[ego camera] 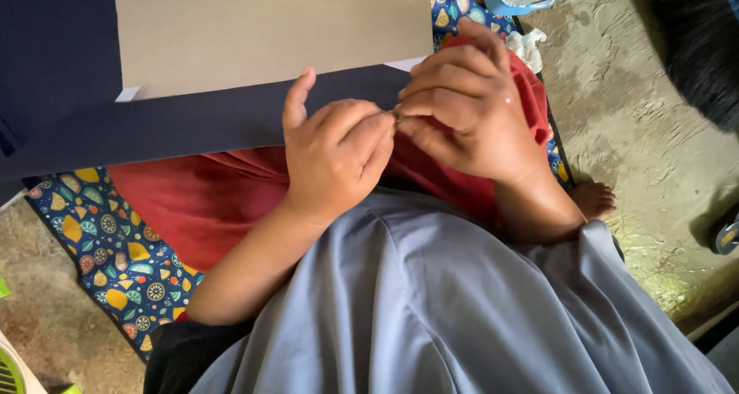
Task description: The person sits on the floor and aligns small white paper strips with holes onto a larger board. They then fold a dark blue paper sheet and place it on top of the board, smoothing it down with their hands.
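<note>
Both hands meet over the lap, left hand [339,151] and right hand [462,109] pinching one tiny, unidentifiable item [397,117] between touching fingertips, equally near each, just near of the dark sheet [192,125].

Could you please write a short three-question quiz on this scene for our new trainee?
1. True or false: the left hand and the right hand meet at their fingertips.
2. Which lies directly beyond the hands? A) a dark navy sheet with a beige sheet on it; B) a green plate; C) a wooden box.
3. What colour is the cloth under the hands, over the patterned mat?

Key: 1. True; they pinch something too small to identify. 2. A. 3. Red.
</note>
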